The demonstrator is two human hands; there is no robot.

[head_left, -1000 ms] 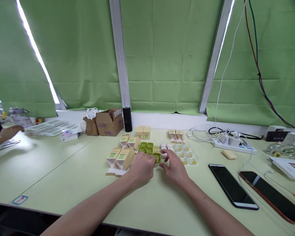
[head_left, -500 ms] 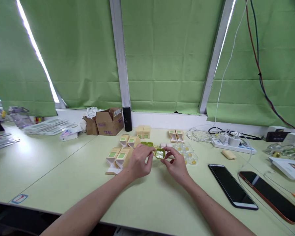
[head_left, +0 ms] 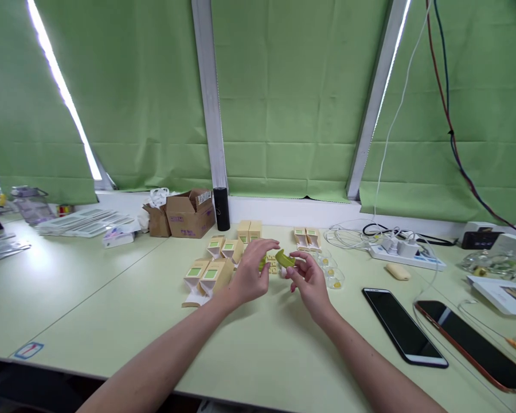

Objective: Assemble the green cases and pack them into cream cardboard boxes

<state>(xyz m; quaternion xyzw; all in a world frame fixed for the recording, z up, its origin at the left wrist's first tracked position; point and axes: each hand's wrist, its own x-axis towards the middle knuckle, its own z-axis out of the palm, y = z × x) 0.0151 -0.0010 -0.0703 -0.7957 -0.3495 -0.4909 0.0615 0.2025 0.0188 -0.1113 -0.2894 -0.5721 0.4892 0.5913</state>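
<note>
My right hand grips a small olive-green rounded-square case between thumb and fingers, holding it tilted above the table. To its left, my left hand has thumb and fingers apart, with a gap between its fingertips and the case. Behind that hand, another green piece is partly hidden. Small yellowish pieces lie between the hands, farther back. Clear plastic cups with yellow centres stand just right of my right hand. Left of my left hand are cream boxes with green windows.
More cream boxes and an open pair stand farther back. A cardboard box and a black cylinder are by the wall. On the right lie a power strip, cables and two phones, one a black phone.
The green case has turned from showing its open face to showing its curved side. My left fingers have come off it and spread, while my right hand keeps hold.
</note>
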